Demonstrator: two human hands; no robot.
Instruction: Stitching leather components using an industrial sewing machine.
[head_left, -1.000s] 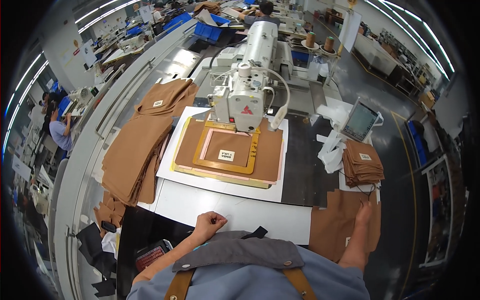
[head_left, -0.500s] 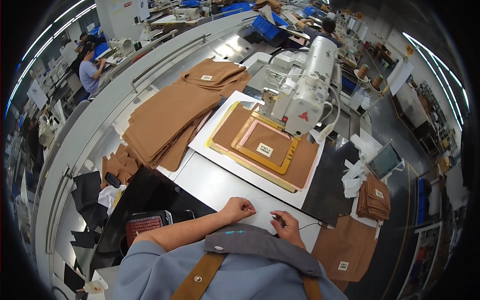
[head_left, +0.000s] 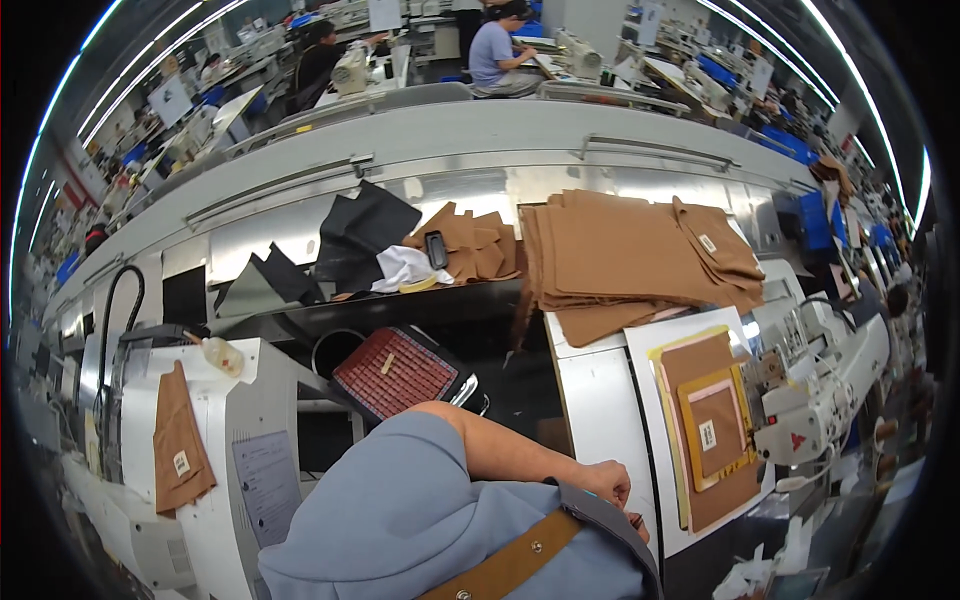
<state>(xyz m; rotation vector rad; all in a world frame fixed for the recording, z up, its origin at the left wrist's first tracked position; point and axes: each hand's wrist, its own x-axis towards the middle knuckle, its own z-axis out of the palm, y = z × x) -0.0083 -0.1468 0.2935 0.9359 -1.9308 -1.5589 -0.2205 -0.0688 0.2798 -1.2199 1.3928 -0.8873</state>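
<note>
My left hand [head_left: 609,483] is closed, fingers curled together above the white table edge [head_left: 606,400]. Whatever it pinches, if anything, is too small to make out. Just beyond it, mostly hidden by my grey collar, a few curled fingers of my right hand [head_left: 637,523] show, with something small and dark at them. Nearest to both hands is a brown fabric panel [head_left: 684,365] on a white sheet, with a yellow frame [head_left: 692,432] lying on it. Inside the frame is a brown piece with a white label [head_left: 707,435]. The sewing machine head [head_left: 805,432] stands beside the frame.
A stack of brown panels [head_left: 620,245] lies at the back. Left of it are brown scraps [head_left: 470,245], a small black device [head_left: 436,250] and black cloth [head_left: 366,235]. A red woven seat [head_left: 388,372] is below. One labelled brown piece [head_left: 178,440] lies on a white machine table.
My view has swung to the left, so the machine and frame now appear at the right. My hands stay close together; the right one is now mostly hidden behind my collar.
</note>
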